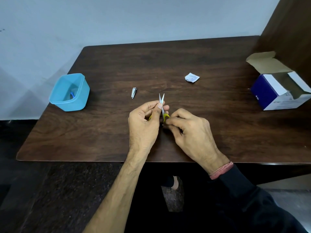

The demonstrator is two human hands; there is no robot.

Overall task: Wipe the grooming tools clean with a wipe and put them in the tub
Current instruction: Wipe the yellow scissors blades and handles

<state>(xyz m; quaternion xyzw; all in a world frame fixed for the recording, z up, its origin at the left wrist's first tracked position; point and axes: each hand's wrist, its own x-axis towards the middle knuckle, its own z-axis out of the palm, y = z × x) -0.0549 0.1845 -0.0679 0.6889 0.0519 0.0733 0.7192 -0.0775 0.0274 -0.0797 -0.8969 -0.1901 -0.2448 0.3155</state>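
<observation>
scissors [161, 100] in both hands; clipper [134, 93] beside | tub [69, 92] left

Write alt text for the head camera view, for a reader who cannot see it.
Both hands hold small yellow-handled scissors above a dark wooden table, blades slightly apart and pointing away: the left hand pinches near the pivot, the right hand holds a handle loop. A nail clipper and a torn wipe packet lie beyond; a blue tub stands left, an open box right.
</observation>
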